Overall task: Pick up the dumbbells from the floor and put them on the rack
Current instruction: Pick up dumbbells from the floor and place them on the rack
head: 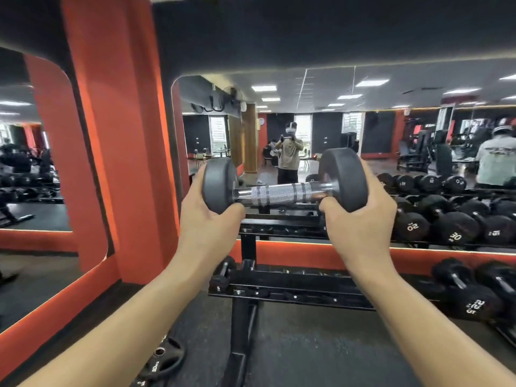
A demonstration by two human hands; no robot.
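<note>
I hold one black dumbbell [282, 193] with a knurled chrome handle at chest height, level, in front of the wall mirror. My left hand [208, 219] cups its left head from below and outside. My right hand [360, 216] cups its right head the same way. The black rack [293, 286] stands below and beyond the dumbbell, against the mirror wall. Its left part shows bare rails with a small dumbbell [223, 275] at the left end. Larger dumbbells [474, 297], one marked 22.5, sit on the rack at the right.
The mirror [335, 129] reflects the gym, other racked dumbbells and people. A red pillar [117, 135] stands to the left. A black weight plate [164, 358] lies on the dark floor at the lower left, next to the rack's upright leg [240, 331].
</note>
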